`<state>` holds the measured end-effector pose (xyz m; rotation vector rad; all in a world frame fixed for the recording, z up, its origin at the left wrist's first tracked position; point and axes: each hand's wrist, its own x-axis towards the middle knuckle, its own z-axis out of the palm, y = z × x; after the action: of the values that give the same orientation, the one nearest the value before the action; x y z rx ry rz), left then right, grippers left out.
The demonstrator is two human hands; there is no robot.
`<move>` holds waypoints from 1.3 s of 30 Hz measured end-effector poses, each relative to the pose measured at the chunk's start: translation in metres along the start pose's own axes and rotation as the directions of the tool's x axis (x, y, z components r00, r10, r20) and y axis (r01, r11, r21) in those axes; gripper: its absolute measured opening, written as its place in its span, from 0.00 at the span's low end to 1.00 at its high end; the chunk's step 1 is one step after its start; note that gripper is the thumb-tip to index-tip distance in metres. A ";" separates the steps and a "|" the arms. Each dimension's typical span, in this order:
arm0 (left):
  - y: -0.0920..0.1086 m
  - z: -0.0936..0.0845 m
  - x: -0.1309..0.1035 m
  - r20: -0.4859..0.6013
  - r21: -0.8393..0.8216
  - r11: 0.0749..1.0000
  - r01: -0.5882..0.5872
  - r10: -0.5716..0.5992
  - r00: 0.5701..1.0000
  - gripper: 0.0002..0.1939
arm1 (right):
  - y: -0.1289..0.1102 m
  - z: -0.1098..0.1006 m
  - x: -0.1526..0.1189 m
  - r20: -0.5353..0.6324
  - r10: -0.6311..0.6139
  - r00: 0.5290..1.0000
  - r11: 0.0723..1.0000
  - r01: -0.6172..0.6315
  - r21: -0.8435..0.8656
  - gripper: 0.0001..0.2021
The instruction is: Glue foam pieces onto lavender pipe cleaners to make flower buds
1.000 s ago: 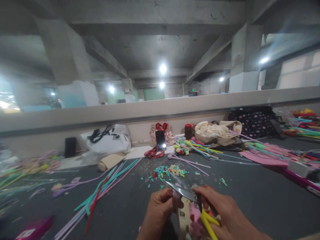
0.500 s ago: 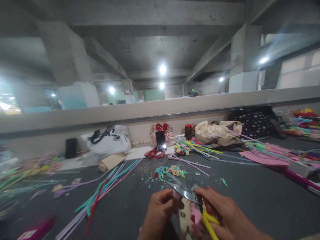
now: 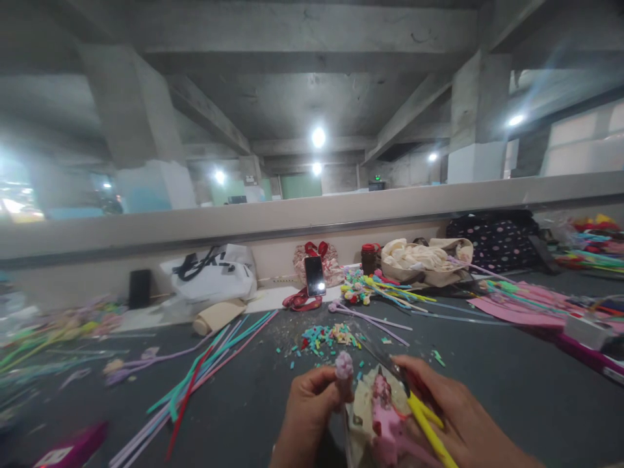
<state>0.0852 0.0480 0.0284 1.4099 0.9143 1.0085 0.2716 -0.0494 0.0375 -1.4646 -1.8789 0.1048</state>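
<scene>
My left hand (image 3: 312, 409) is closed, with thumb and fingers pinching a small pale purple fuzzy flower (image 3: 344, 365) upright by its lower part. In my right hand (image 3: 448, 416) are scissors (image 3: 426, 422) with yellow handles. Their blades point up and left, apart from the flower, and look blurred. Below and between my hands lies a pink and cream patterned cloth (image 3: 385, 422), partly hidden by the right hand. Just beyond the hands is a pile of small cut pieces (image 3: 324, 338) in teal, red and cream.
Long fuzzy stems (image 3: 195, 383) lie at left. Behind the pile a phone (image 3: 314, 275) leans on a pouch. A bunch of coloured flowers (image 3: 358, 286), a brown bottle (image 3: 368, 260), a cream cloth bag (image 3: 424, 257) and pink sheets (image 3: 507, 309) line the back and right.
The scissors have moved right and down, away from the flower. The purple flower now stands higher and in plain view in my left hand. The cloth below shows more.
</scene>
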 end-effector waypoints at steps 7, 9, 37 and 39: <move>-0.007 0.002 0.001 -0.053 0.125 0.979 -0.161 0.169 0.984 0.14 | -0.006 0.008 0.002 0.062 -0.023 0.998 0.983 0.034 -0.180 0.20; -0.010 0.002 0.002 -0.064 0.150 0.972 -0.180 0.191 0.979 0.14 | -0.005 0.010 0.002 0.048 -0.031 0.998 0.980 0.040 -0.196 0.21; -0.005 0.000 -0.003 -0.009 0.294 0.935 -0.198 0.210 0.978 0.13 | 0.008 0.018 -0.003 0.023 -0.063 0.998 0.973 0.066 -0.220 0.26; -0.005 0.000 -0.003 -0.008 0.286 0.937 -0.198 0.209 0.978 0.13 | 0.009 0.018 -0.003 0.034 -0.048 0.998 0.977 0.054 -0.205 0.27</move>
<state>0.0847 0.0460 0.0234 1.7610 0.9854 1.0925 0.2681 -0.0427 0.0183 -1.5567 -1.9979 -0.0970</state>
